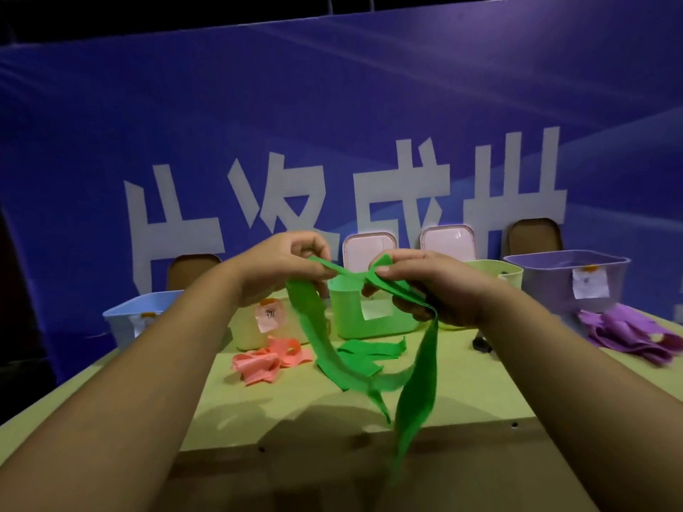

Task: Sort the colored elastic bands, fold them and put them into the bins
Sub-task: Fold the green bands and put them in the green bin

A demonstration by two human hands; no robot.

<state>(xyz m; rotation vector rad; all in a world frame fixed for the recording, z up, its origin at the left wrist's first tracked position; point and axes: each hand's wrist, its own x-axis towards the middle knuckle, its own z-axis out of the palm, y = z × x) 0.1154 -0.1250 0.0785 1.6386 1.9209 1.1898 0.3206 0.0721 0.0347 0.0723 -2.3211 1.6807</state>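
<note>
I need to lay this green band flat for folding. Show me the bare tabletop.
Bare: the yellow-green tabletop's near strip before the pink band pile, and between the loose green strips and the purple band pile. Crowded: the back row of plastic bins.

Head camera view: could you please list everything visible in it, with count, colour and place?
Plastic bins: five, along the far edge: light blue plastic bin, pale yellow bin, green bin, yellow-green bin, purple bin.
Long green elastic band: count unclear, green, held between both hands, ends hanging.
Loose green bands: few, green, before green bin.
Pink bands: pile, pink, before pale yellow bin.
Purple bands: pile, purple, before purple bin.
Lids: two, pink, upright behind the bins.
Chair backs: two, brown, behind them.
Small dark object: one, table right.
Banner: one, blue, white characters, backdrop.
Table: one, yellow-green.
Hands: left hand, right hand, both pinching that band.
</note>
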